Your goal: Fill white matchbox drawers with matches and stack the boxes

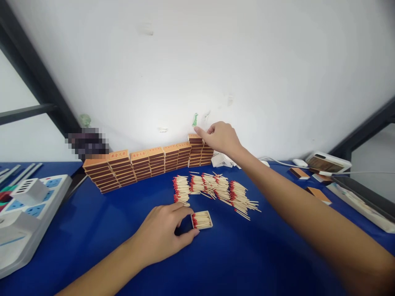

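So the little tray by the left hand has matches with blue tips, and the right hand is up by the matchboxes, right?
Not quite: the head view shows red tips, not blue. The little tray by the left hand does have matches, and the right hand is up by the matchboxes.

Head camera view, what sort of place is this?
Probably an indoor tabletop workspace, going by the blue table, the power strip and the stacked matchboxes.

White wall (173, 74) behind blue tabletop (240, 259).
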Demonstrator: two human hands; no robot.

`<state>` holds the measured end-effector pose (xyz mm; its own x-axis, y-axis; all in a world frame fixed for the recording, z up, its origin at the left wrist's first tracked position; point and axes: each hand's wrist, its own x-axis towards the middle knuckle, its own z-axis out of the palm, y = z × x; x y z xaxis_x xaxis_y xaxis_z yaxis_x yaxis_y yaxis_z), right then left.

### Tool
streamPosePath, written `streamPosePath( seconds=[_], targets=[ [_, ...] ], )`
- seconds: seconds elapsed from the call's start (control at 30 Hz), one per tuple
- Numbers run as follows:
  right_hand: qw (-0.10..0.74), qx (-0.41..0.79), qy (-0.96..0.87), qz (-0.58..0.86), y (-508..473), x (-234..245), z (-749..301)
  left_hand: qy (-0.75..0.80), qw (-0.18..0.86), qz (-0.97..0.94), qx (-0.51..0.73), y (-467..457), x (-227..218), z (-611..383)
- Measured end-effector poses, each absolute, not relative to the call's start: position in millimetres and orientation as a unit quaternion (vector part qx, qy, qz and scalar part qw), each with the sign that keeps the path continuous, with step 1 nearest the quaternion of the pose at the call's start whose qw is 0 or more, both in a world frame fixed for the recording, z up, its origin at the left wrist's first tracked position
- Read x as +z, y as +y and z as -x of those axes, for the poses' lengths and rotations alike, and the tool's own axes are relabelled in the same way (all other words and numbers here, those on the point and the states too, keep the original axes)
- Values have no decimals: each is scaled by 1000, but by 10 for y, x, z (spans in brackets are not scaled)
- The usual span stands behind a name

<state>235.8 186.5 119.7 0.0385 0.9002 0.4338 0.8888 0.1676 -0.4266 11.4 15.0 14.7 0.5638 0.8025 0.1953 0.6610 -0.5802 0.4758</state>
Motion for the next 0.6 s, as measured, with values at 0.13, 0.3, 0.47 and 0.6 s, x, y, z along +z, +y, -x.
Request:
streamPosePath(
  seconds=[0.13, 0.3, 0.47, 0.6],
  targets=[
    [249, -22, -702, 668, 1916, 1280, -2153, 421, 173, -868, 200, 148, 154, -115],
    [245, 1, -702, 668, 2036, 1287, -2109, 420, 162, -870, 199, 145, 158, -112],
    [268, 77, -697, 660, 2047, 1397, -2181, 406, 151, -876, 214, 153, 143, -102],
    [306, 145, -697, 632, 1719, 1513, -2374, 402, 131, -869, 259, 162, 127, -79]
  ],
)
